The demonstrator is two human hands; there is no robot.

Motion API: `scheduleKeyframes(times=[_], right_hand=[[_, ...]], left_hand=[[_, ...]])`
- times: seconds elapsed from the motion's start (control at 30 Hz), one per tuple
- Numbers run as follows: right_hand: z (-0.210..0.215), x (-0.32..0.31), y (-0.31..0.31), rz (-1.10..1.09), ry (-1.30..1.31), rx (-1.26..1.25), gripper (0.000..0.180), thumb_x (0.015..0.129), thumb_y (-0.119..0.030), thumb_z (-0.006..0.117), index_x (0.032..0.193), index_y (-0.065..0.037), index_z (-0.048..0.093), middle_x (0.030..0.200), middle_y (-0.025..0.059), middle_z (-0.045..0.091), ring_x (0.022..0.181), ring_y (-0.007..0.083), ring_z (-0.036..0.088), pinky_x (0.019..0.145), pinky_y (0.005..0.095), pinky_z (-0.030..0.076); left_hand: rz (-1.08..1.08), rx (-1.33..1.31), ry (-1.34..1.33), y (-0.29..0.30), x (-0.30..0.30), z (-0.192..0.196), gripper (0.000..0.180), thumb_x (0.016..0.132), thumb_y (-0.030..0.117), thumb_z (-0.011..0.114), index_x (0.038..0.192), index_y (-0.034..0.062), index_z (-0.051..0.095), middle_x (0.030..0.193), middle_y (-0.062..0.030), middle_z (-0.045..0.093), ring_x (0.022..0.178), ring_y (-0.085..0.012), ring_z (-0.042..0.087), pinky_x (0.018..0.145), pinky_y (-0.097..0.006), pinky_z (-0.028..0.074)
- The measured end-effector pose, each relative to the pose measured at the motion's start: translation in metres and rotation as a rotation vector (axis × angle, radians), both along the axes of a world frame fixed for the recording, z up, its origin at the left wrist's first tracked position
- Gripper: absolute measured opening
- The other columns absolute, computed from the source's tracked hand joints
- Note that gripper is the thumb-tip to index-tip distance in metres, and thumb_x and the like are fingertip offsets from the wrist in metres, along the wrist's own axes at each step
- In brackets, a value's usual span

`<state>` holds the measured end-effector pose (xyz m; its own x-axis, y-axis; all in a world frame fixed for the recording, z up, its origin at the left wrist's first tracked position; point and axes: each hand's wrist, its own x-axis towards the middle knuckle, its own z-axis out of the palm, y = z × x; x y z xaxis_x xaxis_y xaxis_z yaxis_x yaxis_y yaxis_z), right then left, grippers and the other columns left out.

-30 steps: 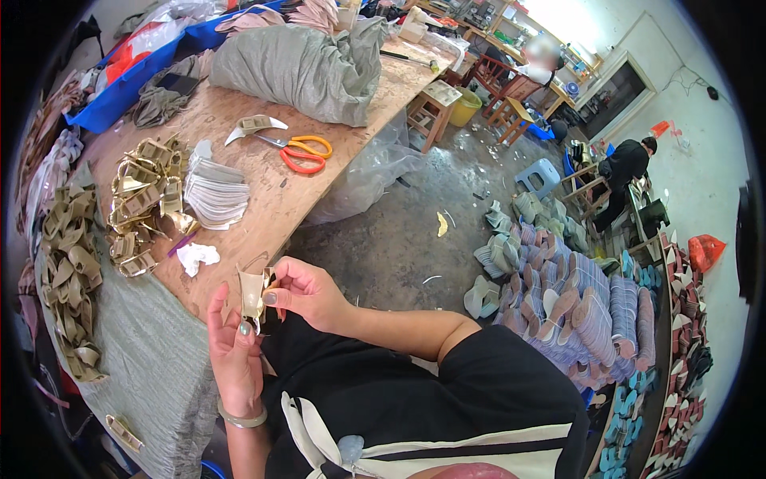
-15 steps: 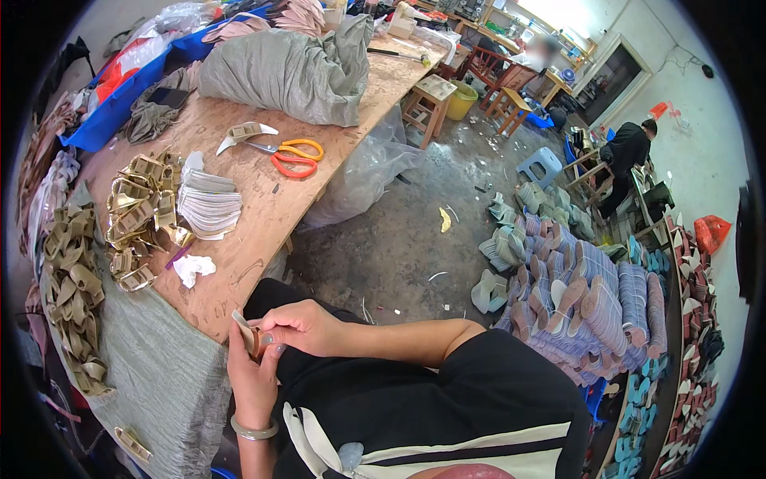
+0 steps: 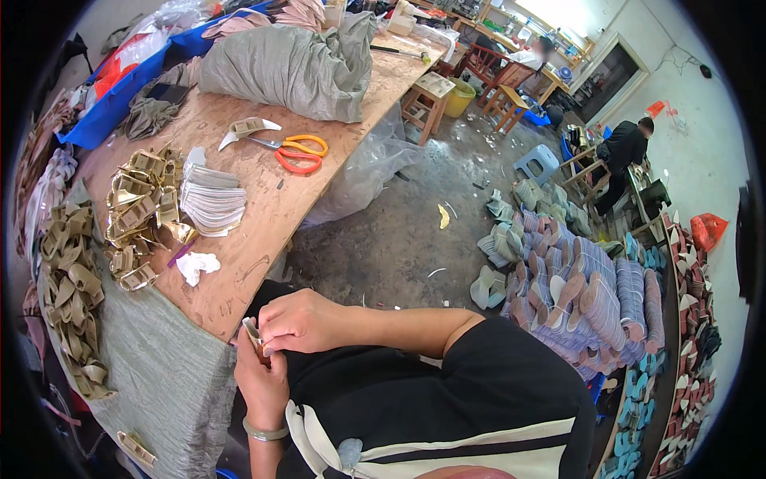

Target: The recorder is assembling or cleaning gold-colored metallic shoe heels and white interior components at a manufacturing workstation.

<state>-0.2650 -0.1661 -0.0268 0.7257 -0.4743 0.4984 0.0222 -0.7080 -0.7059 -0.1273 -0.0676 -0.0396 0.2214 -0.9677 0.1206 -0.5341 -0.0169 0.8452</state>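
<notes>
Close to the table's near corner, my left hand (image 3: pixel 262 383) grips a small beige-and-white shoe piece (image 3: pixel 252 329), mostly covered by fingers. My right hand (image 3: pixel 299 319) is closed at the same piece, its fingertips pinching the near side. On the wooden table (image 3: pixel 263 215) lie orange-and-red-handled scissors (image 3: pixel 302 152), touching or nearly touching a beige buckled strap piece with white ends (image 3: pixel 247 130). A fanned stack of white strips (image 3: pixel 211 201) sits beside a heap of shiny gold buckled pieces (image 3: pixel 134 195). Crumpled white tissue (image 3: pixel 197 267) lies nearer me.
Beige strap pieces (image 3: pixel 73 295) hang in a heap left of the table, beside grey woven cloth (image 3: pixel 175 359). A stuffed grey sack (image 3: pixel 279 76) and blue bin (image 3: pixel 112 104) stand farther back. Stacked insoles (image 3: pixel 590 295) fill the right. A person (image 3: pixel 626 152) bends at a bench.
My right hand has turned and closed over the piece, covering more of it. Both hands have shifted slightly to the right.
</notes>
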Motion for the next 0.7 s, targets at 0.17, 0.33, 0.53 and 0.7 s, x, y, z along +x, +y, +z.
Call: scheduleKeyframes(times=[0.17,0.33,0.53,0.7], right_hand=[[-0.011,0.006,-0.006,0.000,-0.089,0.055,0.008,0.071,-0.009,0.070,0.071,-0.005,0.062,0.076,0.0039,0.058,0.072,0.0207,0.058,0.061,0.0307,0.047],[-0.019,0.009,-0.014,-0.051,-0.107,0.223,0.025,0.064,-0.016,0.078,0.078,-0.005,0.060,0.085,0.0045,0.052,0.081,0.0199,0.052,0.071,0.0300,0.042],[-0.014,0.018,-0.018,-0.052,-0.091,0.242,0.041,0.060,-0.020,0.082,0.087,-0.005,0.056,0.095,0.0052,0.051,0.093,0.0205,0.050,0.080,0.0301,0.042],[-0.014,0.023,-0.019,0.204,-0.063,0.580,0.038,0.060,-0.019,0.082,0.090,-0.005,0.063,0.098,0.0044,0.053,0.097,0.0179,0.052,0.085,0.0289,0.043]], left_hand=[[0.022,-0.018,-0.097,-0.007,0.004,-0.016,0.045,0.080,0.001,0.051,0.124,-0.0052,0.043,0.098,-0.0248,0.059,0.083,-0.0345,0.062,0.072,-0.038,0.049],[-0.038,-0.031,-0.021,-0.010,0.007,-0.018,0.044,0.078,-0.001,0.045,0.121,-0.0064,0.044,0.098,-0.0243,0.058,0.089,-0.0357,0.060,0.078,-0.038,0.047],[-0.074,-0.152,0.060,-0.010,0.011,-0.031,0.034,0.079,0.002,0.042,0.110,-0.0062,0.050,0.084,-0.0168,0.058,0.073,-0.0275,0.059,0.068,-0.035,0.047],[-0.235,-0.123,0.258,-0.010,0.005,-0.013,0.021,0.079,0.007,0.039,0.093,-0.0028,0.050,0.066,-0.0101,0.057,0.060,-0.0202,0.056,0.058,-0.030,0.044]])
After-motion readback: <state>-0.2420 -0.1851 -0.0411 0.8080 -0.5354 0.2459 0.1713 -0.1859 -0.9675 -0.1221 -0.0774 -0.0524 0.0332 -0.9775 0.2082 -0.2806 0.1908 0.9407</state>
